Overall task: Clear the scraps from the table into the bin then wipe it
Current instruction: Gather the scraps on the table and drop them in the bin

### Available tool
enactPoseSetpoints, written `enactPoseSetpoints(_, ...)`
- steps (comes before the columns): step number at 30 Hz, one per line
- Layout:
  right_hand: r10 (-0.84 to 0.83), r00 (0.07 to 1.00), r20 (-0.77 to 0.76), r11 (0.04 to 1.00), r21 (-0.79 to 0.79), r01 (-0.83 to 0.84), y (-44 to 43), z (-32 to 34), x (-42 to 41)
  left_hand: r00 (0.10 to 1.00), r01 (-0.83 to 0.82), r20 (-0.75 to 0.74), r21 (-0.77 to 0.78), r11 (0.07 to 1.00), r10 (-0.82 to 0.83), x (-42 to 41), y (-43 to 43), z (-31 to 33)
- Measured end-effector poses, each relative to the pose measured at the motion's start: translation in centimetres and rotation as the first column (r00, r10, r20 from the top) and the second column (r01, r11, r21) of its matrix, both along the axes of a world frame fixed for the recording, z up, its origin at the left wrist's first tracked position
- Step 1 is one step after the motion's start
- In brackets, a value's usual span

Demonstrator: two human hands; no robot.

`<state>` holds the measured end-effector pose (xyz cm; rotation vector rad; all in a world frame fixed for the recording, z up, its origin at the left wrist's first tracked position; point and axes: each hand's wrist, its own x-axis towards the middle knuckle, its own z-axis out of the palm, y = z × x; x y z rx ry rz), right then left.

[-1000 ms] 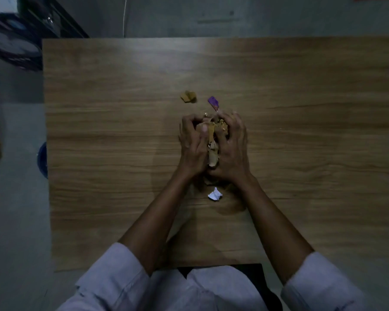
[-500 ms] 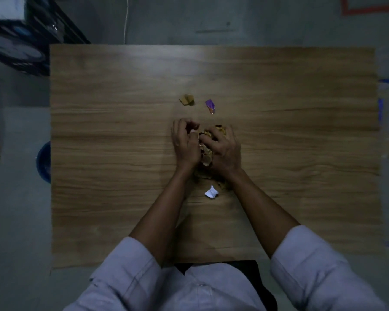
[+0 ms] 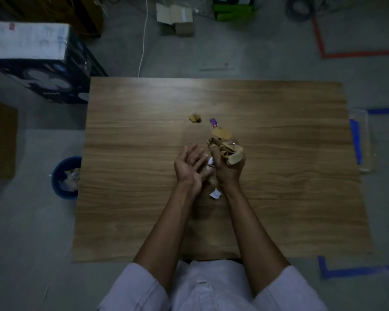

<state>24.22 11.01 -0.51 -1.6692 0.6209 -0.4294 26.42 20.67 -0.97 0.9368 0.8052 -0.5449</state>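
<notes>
My right hand (image 3: 230, 170) grips a bunch of tan and white paper scraps (image 3: 226, 149) above the middle of the wooden table (image 3: 279, 176). Beside it, my left hand (image 3: 190, 166) is turned palm up with relaxed fingers, touching the bunch from the left. Loose scraps lie on the table: a brown piece (image 3: 195, 118), a purple piece (image 3: 213, 122), a tan piece (image 3: 221, 133) and a white piece (image 3: 215, 194) under my wrists. A blue bin (image 3: 61, 176) with scraps in it stands on the floor by the table's left edge.
A dark printed box (image 3: 36, 70) with a white top stands at the far left. A brown carton (image 3: 0, 138) sits left of the bin. A clear container (image 3: 360, 140) lies off the table's right edge. Cardboard boxes (image 3: 175, 16) and cables are on the floor beyond the table.
Both hands were pressed together around the scraps on the table. Now the bunch is lifted in my right hand and my left hand has opened palm up. The camera pulled back.
</notes>
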Motion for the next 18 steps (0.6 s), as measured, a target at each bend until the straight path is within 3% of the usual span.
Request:
enactPoseSetpoints(4,-0.203,0.978,0.045,0.932,0.315,0.179,1.8,2.9,-1.2,0.997,0.062,-0.037,-0.112,0.992,-0.067,-2.6,0.0,0.9)
enactPoseSetpoints(6,-0.174,0.984,0.043,0.908,0.394,0.143,1.9,3.3,-2.2,0.996,0.089,0.015,-0.106,0.990,-0.088,-3.0,-0.1,2.4)
enactPoseSetpoints(9,-0.051,0.998,0.046,0.927,0.373,0.031,1.8,3.9,-4.4,0.978,0.127,0.179,-0.084,0.988,-0.111,-2.7,-0.2,4.9)
enactPoseSetpoints(13,0.072,0.997,-0.010,0.951,0.301,-0.066,2.5,5.4,-7.2,0.860,0.298,0.418,0.050,0.953,-0.291,-3.3,0.1,8.4)
enactPoseSetpoints(16,-0.019,0.998,-0.053,0.911,0.410,0.040,3.8,6.4,-8.5,0.755,0.351,0.497,0.245,0.904,-0.428,-5.6,-0.7,9.2)
enactPoseSetpoints(18,-0.084,0.996,-0.043,0.854,0.512,0.094,4.8,7.4,-9.4,0.748,0.309,0.512,0.294,0.905,-0.422,-7.3,-1.1,10.0)
